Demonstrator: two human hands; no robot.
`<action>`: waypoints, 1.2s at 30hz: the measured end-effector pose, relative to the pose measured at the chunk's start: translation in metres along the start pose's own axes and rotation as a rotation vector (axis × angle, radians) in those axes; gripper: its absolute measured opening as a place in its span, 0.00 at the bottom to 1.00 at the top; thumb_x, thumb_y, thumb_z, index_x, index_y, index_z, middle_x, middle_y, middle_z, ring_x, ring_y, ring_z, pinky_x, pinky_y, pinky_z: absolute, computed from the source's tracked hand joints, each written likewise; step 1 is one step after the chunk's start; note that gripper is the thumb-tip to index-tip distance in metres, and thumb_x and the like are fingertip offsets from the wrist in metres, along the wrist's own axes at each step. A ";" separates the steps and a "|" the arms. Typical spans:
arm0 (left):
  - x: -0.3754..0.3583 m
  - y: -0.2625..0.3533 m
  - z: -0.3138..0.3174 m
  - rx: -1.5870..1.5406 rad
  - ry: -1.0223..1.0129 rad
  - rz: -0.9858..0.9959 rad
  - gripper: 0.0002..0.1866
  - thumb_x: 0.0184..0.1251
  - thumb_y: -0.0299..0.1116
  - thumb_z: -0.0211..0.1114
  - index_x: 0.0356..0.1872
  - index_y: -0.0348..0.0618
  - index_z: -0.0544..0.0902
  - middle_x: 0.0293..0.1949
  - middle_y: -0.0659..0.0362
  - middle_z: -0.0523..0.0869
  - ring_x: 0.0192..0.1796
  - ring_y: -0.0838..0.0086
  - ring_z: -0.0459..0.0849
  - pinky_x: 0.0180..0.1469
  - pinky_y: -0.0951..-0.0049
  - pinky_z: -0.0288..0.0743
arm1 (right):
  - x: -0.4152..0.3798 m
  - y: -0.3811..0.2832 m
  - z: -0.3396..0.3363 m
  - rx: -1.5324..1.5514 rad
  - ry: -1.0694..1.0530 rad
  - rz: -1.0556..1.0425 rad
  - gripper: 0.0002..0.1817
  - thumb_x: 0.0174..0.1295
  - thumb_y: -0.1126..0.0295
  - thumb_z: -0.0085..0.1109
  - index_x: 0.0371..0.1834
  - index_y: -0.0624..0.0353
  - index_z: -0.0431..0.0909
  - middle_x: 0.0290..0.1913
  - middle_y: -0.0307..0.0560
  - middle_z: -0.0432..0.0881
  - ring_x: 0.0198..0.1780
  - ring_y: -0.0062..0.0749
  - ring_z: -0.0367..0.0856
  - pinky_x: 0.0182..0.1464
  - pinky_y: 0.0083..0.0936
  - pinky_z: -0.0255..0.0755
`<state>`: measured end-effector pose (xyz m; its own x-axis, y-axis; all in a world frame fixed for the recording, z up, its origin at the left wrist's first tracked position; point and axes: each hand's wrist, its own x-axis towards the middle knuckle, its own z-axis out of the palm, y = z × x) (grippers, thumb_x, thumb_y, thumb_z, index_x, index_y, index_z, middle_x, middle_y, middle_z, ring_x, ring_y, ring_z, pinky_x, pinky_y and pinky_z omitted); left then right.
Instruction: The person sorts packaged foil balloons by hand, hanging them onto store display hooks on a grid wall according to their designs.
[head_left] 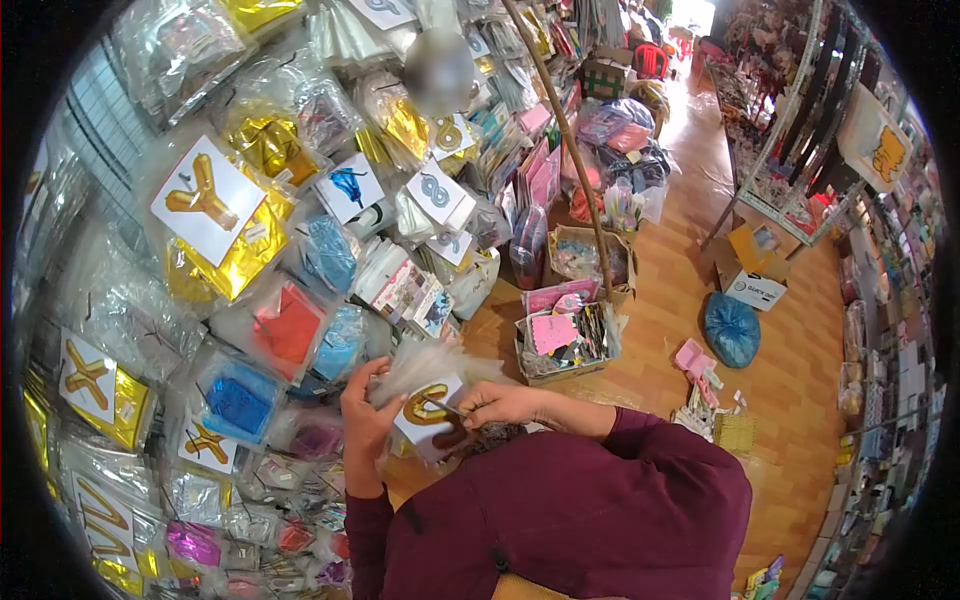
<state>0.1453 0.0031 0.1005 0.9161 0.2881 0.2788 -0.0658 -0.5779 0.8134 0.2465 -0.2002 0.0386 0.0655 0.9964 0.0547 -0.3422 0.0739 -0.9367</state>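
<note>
A clear plastic packet (420,368) with a white card (425,442) showing a gold curved character is in front of my chest. My left hand (367,405) is at the packet's left edge, fingers curled and thumb against it. My right hand (495,402) is over the card's right side, its fingers pinched on a thin dark stick-like thing that points across the card. What that thing is cannot be made out. To the left hang packets of foil balloons, among them a blue one (240,402) and a red one (287,325).
An open box of packets (567,375) stands on the wooden floor ahead, with another box (628,262) behind it. A wooden pole (572,140) leans there. A blue bag (731,330) and a cardboard box (752,283) are at the right. Shelves line the far right.
</note>
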 end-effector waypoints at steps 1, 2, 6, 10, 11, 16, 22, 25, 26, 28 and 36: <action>0.004 0.004 0.000 -0.033 0.009 0.007 0.23 0.41 0.23 0.67 0.46 0.38 0.76 0.38 0.56 0.81 0.41 0.70 0.79 0.47 0.75 0.69 | -0.001 -0.004 -0.001 -0.011 0.011 -0.014 0.10 0.55 0.71 0.52 0.19 0.63 0.70 0.20 0.34 0.69 0.24 0.16 0.65 0.28 0.17 0.59; 0.006 0.002 -0.002 -0.032 0.004 0.005 0.23 0.41 0.23 0.67 0.46 0.38 0.76 0.38 0.56 0.81 0.41 0.70 0.79 0.47 0.75 0.69 | -0.001 -0.007 -0.004 -0.022 0.023 -0.027 0.10 0.54 0.72 0.52 0.19 0.65 0.71 0.21 0.37 0.71 0.25 0.18 0.67 0.28 0.18 0.60; 0.013 -0.004 -0.019 -0.323 0.003 -0.045 0.13 0.56 0.28 0.58 0.42 0.36 0.78 0.33 0.60 0.80 0.38 0.76 0.77 0.44 0.77 0.68 | -0.004 -0.008 -0.019 -0.021 0.040 -0.100 0.10 0.54 0.71 0.51 0.19 0.65 0.71 0.21 0.39 0.72 0.25 0.20 0.68 0.28 0.19 0.61; 0.020 -0.011 -0.015 -0.202 0.006 -0.189 0.09 0.63 0.24 0.51 0.37 0.35 0.80 0.30 0.61 0.80 0.35 0.81 0.75 0.41 0.79 0.67 | -0.005 -0.017 -0.029 0.051 -0.002 -0.057 0.11 0.55 0.70 0.51 0.19 0.65 0.71 0.21 0.40 0.72 0.25 0.20 0.68 0.28 0.19 0.62; 0.023 -0.009 -0.012 -0.201 0.009 -0.194 0.09 0.63 0.24 0.51 0.37 0.35 0.80 0.30 0.61 0.80 0.35 0.81 0.75 0.41 0.79 0.67 | -0.006 -0.018 -0.030 0.032 -0.006 -0.063 0.11 0.55 0.70 0.50 0.19 0.65 0.71 0.21 0.40 0.72 0.25 0.20 0.68 0.28 0.19 0.62; 0.038 -0.007 -0.001 -0.219 -0.046 -0.048 0.10 0.56 0.18 0.52 0.36 0.33 0.79 0.35 0.59 0.79 0.38 0.77 0.76 0.43 0.80 0.66 | -0.003 -0.006 -0.047 0.036 -0.056 -0.040 0.11 0.55 0.70 0.51 0.20 0.66 0.72 0.21 0.40 0.73 0.25 0.21 0.69 0.30 0.19 0.63; 0.038 -0.006 -0.009 -0.323 -0.160 -0.046 0.14 0.51 0.15 0.49 0.38 0.33 0.79 0.40 0.56 0.78 0.45 0.73 0.76 0.49 0.77 0.66 | -0.008 -0.023 -0.053 0.055 -0.090 -0.016 0.11 0.54 0.70 0.51 0.20 0.67 0.72 0.21 0.41 0.73 0.26 0.22 0.70 0.32 0.20 0.65; 0.037 0.007 -0.003 -0.308 -0.130 0.051 0.15 0.52 0.19 0.51 0.43 0.33 0.77 0.44 0.55 0.76 0.49 0.71 0.74 0.53 0.75 0.64 | -0.007 -0.029 -0.060 0.108 -0.128 -0.070 0.11 0.54 0.70 0.51 0.19 0.66 0.71 0.20 0.41 0.73 0.25 0.22 0.70 0.30 0.20 0.64; 0.038 0.007 -0.002 -0.308 -0.124 0.049 0.15 0.52 0.19 0.51 0.43 0.33 0.77 0.44 0.55 0.76 0.49 0.71 0.74 0.53 0.75 0.64 | -0.006 -0.029 -0.061 0.120 -0.151 -0.108 0.12 0.54 0.69 0.52 0.17 0.65 0.70 0.20 0.41 0.72 0.25 0.21 0.69 0.29 0.20 0.63; 0.037 0.005 -0.004 -0.346 -0.220 0.033 0.17 0.54 0.25 0.54 0.47 0.33 0.75 0.48 0.54 0.75 0.53 0.69 0.72 0.56 0.73 0.62 | -0.006 -0.026 -0.068 0.132 -0.157 -0.103 0.12 0.54 0.69 0.52 0.17 0.65 0.70 0.20 0.42 0.72 0.25 0.22 0.70 0.29 0.21 0.63; 0.043 0.031 0.018 0.009 0.285 0.326 0.15 0.52 0.24 0.57 0.44 0.38 0.77 0.44 0.52 0.77 0.48 0.63 0.74 0.53 0.70 0.64 | -0.007 -0.048 -0.069 0.243 -0.146 -0.180 0.15 0.55 0.63 0.52 0.18 0.65 0.72 0.19 0.45 0.72 0.23 0.29 0.69 0.29 0.23 0.62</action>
<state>0.1899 -0.0166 0.1286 0.7018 0.2878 0.6517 -0.3294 -0.6800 0.6551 0.3269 -0.2137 0.0597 0.0159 0.9607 0.2772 -0.5520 0.2396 -0.7987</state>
